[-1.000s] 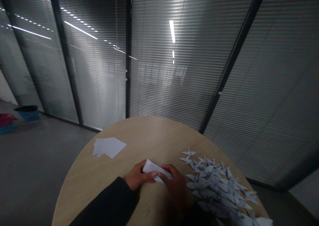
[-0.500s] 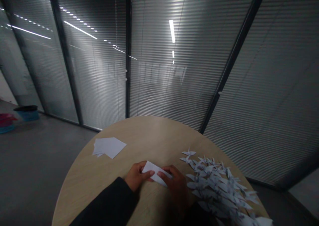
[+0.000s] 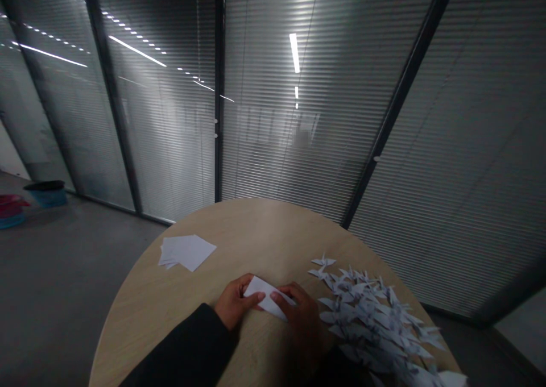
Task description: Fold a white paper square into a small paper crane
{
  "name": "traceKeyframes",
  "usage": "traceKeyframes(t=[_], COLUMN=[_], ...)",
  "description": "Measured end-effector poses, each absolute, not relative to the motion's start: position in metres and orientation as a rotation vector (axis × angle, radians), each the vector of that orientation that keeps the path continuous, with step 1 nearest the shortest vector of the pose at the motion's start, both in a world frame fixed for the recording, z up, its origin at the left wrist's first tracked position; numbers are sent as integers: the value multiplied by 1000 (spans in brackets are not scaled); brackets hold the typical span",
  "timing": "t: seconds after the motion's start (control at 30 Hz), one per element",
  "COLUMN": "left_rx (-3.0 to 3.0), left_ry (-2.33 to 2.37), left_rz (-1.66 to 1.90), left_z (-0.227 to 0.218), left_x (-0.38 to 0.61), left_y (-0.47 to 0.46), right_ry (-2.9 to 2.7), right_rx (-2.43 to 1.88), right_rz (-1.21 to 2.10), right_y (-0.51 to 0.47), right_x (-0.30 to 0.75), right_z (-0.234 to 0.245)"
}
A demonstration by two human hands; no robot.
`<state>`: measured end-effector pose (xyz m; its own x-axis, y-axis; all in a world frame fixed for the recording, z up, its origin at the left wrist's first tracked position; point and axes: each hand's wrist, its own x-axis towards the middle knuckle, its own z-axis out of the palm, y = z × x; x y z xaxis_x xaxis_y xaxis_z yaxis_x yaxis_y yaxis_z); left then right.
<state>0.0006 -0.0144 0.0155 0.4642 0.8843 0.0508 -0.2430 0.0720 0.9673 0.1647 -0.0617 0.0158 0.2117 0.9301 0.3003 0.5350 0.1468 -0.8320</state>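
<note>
A white sheet of folded paper (image 3: 265, 294) lies flat on the round wooden table (image 3: 239, 233) in front of me. My left hand (image 3: 234, 304) pinches its left end, thumb on top and fingers curled. At the paper's right end, my right hand (image 3: 302, 317) presses down on it with closed fingertips. Both arms wear dark sleeves.
A small stack of white square paper sheets (image 3: 186, 251) lies at the table's left. A heap of several folded paper cranes (image 3: 372, 319) covers the table's right side. Glass walls with blinds stand behind the table. A blue bin (image 3: 46, 192) sits on the floor at far left.
The paper has gone from slightly lifted to flat on the table. Both hands have stayed on it, barely shifting.
</note>
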Motion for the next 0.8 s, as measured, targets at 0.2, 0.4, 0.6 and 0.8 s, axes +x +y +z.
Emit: traceKeyframes(t=[0.2, 0.4, 0.6, 0.8], left_rx=[1214, 1218, 1224, 1234], left_ry=[696, 694, 679, 697], left_rz=[940, 942, 921, 921], left_z=[17, 18, 20, 18], left_x=[1, 1, 1, 1], left_y=[-15, -16, -17, -17], right_ry=[-1474, -1481, -1475, -1506], right_rx=[-1520, -1504, -1532, -1476], right_rz=[486, 496, 493, 453], right_y=[-62, -63, -64, -61], right_x=[165, 165, 163, 165], right_z=[13, 18, 19, 14])
